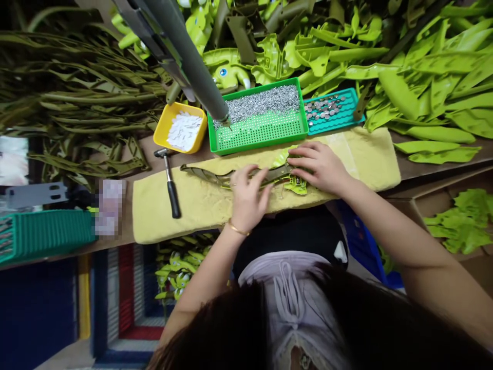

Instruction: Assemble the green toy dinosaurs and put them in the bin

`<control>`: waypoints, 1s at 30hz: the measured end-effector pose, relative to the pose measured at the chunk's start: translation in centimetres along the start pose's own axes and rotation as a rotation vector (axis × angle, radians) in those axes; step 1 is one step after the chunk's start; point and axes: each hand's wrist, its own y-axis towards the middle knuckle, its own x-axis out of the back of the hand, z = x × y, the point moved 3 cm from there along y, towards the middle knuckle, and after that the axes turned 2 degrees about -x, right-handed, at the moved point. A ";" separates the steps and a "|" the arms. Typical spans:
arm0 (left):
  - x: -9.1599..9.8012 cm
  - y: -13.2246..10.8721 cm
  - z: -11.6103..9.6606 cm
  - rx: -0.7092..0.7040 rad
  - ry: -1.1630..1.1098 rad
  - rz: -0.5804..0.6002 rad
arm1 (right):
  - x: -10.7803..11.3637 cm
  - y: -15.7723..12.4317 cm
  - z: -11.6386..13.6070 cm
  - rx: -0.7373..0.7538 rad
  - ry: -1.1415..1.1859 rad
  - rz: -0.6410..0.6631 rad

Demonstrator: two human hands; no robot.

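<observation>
A long curved olive-green plastic piece (210, 176) lies on the yellow padded cloth in front of me. It sits against a lime-green plastic toy shell (298, 186), which shows small metal parts and a thin wire inside. My left hand (248, 198) has its fingers bent around the middle of the olive piece. At that piece's right end, the fingers of my right hand (318, 167) press on it and the lime shell together. The fingers partly cover where the two parts meet.
On the cloth's left side lies a hammer (171, 187). Behind are a yellow box (159, 134) of white pieces, a green basket (259, 142) of screws and a teal tray (346, 117) of metal discs. A grey power driver (192, 67) hangs above; plastic parts are heaped around.
</observation>
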 end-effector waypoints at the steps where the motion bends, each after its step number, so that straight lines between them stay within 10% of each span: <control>1: -0.9 0.4 -1.0 -0.068 -0.001 0.072 | 0.1 0.1 0.0 0.003 -0.008 0.004; 5: -2.4 1.9 -3.0 -0.119 -0.148 0.177 | 1.4 -0.7 1.1 0.021 -0.046 -0.055; 12: -3.0 3.2 -2.8 0.313 -0.656 0.213 | -0.5 -4.7 6.7 -0.073 -0.079 -0.217; 21: -4.3 2.9 -2.4 0.546 -0.838 0.142 | -1.4 -3.6 6.0 -0.307 0.055 -0.459; 24: -4.1 2.5 -2.5 0.472 -0.760 0.120 | -0.7 -3.5 5.4 -0.282 0.018 -0.407; 30: -3.5 1.3 -2.5 -0.154 -0.260 0.133 | 0.3 -4.1 4.2 -0.166 -0.168 -0.275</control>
